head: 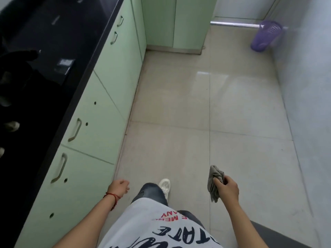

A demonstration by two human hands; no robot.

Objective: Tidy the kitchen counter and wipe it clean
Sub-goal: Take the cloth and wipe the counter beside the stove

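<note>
Right hand fingers clutch the grey cloth, hanging lengthwise downward; left hand loosely curled, empty.

A long black stone counter runs along the left, above pale green cabinet doors with curved metal handles. Right of the counter, over the beige tiled floor, the right hand grips a crumpled grey-brown cloth. The left hand, loosely curled and holding nothing, hangs nearer the counter, a red string bracelet on its wrist. Far from the counter, a purple plastic mesh basket stands against the right wall.
</note>
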